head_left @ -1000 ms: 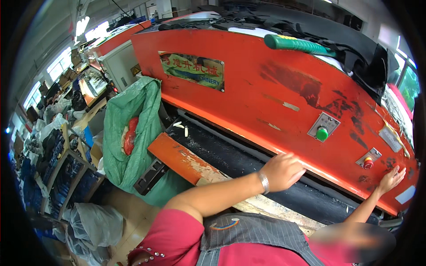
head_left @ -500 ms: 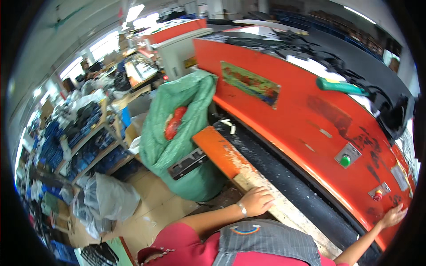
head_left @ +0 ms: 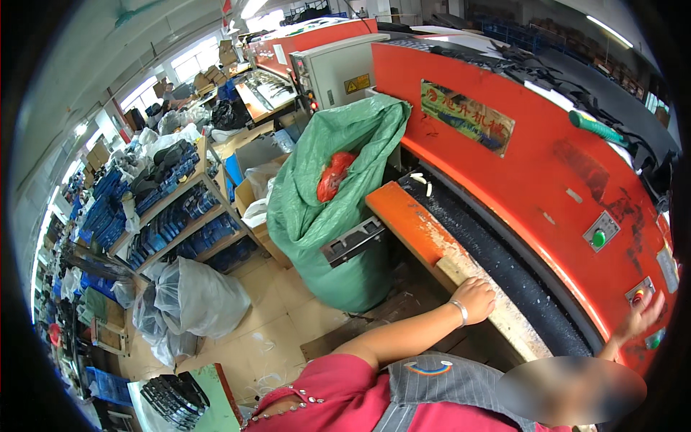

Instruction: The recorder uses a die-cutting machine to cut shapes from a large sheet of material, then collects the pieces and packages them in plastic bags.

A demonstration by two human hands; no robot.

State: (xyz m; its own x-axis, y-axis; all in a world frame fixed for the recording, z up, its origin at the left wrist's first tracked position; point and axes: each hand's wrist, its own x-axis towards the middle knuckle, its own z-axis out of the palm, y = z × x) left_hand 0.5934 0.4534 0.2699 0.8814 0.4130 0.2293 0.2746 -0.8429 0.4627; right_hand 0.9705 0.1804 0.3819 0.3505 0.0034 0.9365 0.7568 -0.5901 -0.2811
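Observation:
My left hand, with a bracelet at the wrist, lies curled over a worn wooden board whose far end is painted orange. Its fingers are bent round the board's edge; the fingertips are partly hidden. At the right, my right hand is raised in front of the red machine panel, fingers apart and nothing in them. Just by its fingertips sits a red button. A green button is mounted higher on the same panel, and another green one sits below the hand.
A black bed with white scraps runs between board and panel. A big green woven sack holding a red bag stands at the board's far end. Leftward are shelves of blue items and clear plastic bags. A green-handled tool lies atop the machine.
The view has swung, so the scene sits further right and looks sharper. My right hand has come up beside the red button. My left hand stays on the board.

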